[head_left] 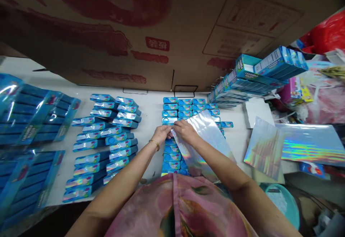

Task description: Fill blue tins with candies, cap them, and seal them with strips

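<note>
My left hand (161, 134) and my right hand (185, 131) meet at the upper corner of a holographic foil bag (202, 147), and both pinch its edge. The silvery bag lies slanted over a block of small blue packs (178, 111) on a white table (151, 100), hiding part of them. A column of the same packs (171, 158) runs under my wrists toward me. Left of my left hand, blue packs with iridescent strips (107, 133) stand in overlapping rows.
A large printed cardboard box (121, 25) fills the top of the view. Shrink-wrapped blue bundles (27, 122) lie at the left, and stacked blue boxes (256, 68) rise at the right. Holographic sheets (309, 143), a teal basin (285, 204) and red plastic (326, 32) lie beyond.
</note>
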Demonstrator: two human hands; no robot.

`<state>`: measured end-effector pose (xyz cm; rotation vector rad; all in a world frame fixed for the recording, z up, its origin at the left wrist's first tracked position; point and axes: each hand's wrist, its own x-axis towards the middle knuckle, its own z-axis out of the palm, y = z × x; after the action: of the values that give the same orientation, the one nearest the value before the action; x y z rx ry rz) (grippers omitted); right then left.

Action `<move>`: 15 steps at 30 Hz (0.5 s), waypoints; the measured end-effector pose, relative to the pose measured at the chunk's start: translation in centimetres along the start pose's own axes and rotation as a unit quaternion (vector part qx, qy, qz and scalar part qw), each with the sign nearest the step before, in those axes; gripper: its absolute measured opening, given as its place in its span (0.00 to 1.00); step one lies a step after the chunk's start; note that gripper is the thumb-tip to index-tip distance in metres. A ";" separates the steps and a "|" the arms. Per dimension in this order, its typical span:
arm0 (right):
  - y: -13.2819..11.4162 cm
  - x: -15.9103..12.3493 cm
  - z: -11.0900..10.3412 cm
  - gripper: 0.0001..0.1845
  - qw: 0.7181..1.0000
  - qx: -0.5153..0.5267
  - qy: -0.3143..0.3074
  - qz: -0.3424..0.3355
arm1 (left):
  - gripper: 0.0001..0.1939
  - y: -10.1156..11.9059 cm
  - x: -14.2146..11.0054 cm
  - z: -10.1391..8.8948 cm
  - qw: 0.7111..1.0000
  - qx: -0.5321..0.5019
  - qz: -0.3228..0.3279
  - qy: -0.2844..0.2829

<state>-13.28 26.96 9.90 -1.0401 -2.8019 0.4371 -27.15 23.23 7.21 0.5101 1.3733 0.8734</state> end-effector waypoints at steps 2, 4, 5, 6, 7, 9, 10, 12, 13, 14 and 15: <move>0.2 -0.3 0.6 0.11 0.999 -0.024 -0.004 -0.023 | 0.14 0.2 -0.2 0.2 0.999 -0.032 -0.019 -0.008; 0.1 -0.7 0.2 0.11 0.999 -0.035 -0.007 -0.027 | 0.13 0.2 -0.1 0.2 0.999 -0.035 -0.029 -0.004; -0.1 -0.9 -0.4 0.11 0.999 -0.033 -0.010 -0.025 | 0.12 0.1 0.1 0.1 0.999 -0.018 -0.028 0.003; -0.3 -1.1 -1.4 0.10 0.999 -0.024 -0.013 -0.022 | 0.11 0.0 0.2 0.0 1.000 0.014 -0.019 0.011; -0.6 -1.3 -2.5 0.09 1.000 -0.006 -0.012 -0.013 | 0.10 -0.1 0.4 -0.1 0.998 0.059 0.003 0.019; -1.1 -1.4 -5.2 0.07 0.998 0.061 0.008 0.024 | 0.08 -0.2 0.7 -0.4 0.983 0.158 0.081 0.034; -1.2 -1.3 -6.4 0.07 0.993 0.104 0.024 0.051 | 0.06 -0.2 0.8 -0.5 0.971 0.195 0.128 0.043; -0.9 -0.7 -8.0 0.06 0.972 0.198 0.055 0.114 | 0.05 0.0 0.7 -0.6 0.954 0.209 0.201 0.073; -0.5 -0.3 -8.2 0.06 0.954 0.249 0.068 0.153 | 0.07 0.3 0.5 -0.6 0.956 0.182 0.211 0.088; -0.1 0.3 -8.1 0.06 0.930 0.303 0.074 0.193 | 0.10 0.7 0.3 -0.6 0.966 0.133 0.202 0.097; 0.3 0.9 -7.7 0.07 0.899 0.360 0.079 0.236 | 0.14 1.2 0.0 -0.5 0.977 0.067 0.176 0.096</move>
<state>-12.13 29.46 17.15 -1.4314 -1.9242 1.2485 -27.94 23.90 8.04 0.8074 1.5516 1.1432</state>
